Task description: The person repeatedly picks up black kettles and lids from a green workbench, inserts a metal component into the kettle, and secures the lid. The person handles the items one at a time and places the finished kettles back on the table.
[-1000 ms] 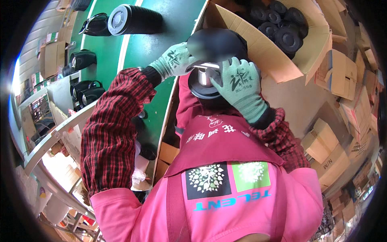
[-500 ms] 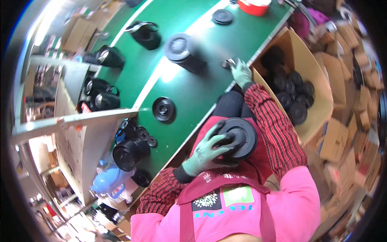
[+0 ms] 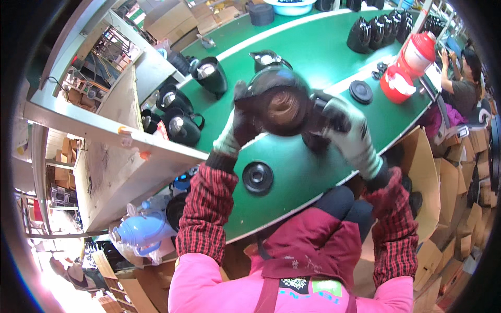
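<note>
Over the green table [image 3: 297, 193] I hold up a black jug [image 3: 284, 107], its rounded mouth turned toward me and something shiny and brownish inside. My gloved left hand [image 3: 235, 128] is closed on its spout side. On the other side, my gloved right hand [image 3: 350, 130] grips what looks like its handle. Both hands are slightly blurred. A dark part [image 3: 315, 143] stands partly hidden beneath the jug. A round black lid [image 3: 258, 178] lies on the table nearer to me. Just behind the held jug is another black jug [image 3: 265, 58].
Several black jugs [image 3: 180, 125] stand at the left, beside a metal frame [image 3: 109, 135]. More jugs [image 3: 365, 34] line the far right, near a red-and-white container [image 3: 417, 52]. A cardboard box [image 3: 425, 172] adjoins the table. A blue bottle [image 3: 143, 232] sits lower left. A person [image 3: 464, 75] works farther off.
My left hand has let go of the round black lid held over my lap. Both hands have moved out over the table and now hold a jug. The view has shifted.
</note>
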A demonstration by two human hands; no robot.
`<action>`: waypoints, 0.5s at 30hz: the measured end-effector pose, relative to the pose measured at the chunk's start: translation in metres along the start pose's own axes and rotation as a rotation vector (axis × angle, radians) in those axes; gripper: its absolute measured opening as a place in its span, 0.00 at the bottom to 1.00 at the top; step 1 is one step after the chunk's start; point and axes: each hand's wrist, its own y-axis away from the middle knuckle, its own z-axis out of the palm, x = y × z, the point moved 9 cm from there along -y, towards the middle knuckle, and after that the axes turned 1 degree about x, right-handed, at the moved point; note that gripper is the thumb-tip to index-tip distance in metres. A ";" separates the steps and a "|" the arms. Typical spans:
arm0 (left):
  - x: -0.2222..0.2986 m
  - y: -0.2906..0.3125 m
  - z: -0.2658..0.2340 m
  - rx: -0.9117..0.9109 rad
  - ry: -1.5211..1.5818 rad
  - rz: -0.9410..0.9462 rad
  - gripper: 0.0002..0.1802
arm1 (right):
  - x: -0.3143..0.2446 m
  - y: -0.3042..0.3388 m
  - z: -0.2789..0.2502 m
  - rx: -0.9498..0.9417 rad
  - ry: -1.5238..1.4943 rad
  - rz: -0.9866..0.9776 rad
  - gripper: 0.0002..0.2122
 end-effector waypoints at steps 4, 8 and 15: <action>0.156 -0.070 -0.085 0.987 -1.537 0.718 0.49 | 0.164 -0.064 -0.005 0.171 -0.457 0.433 0.16; 0.157 -0.118 -0.133 0.694 -2.114 0.410 0.43 | 0.292 -0.075 0.009 0.118 -0.467 0.754 0.20; 0.091 -0.128 -0.121 0.650 -2.156 0.739 0.16 | 0.423 -0.026 0.066 -0.029 -0.545 0.933 0.24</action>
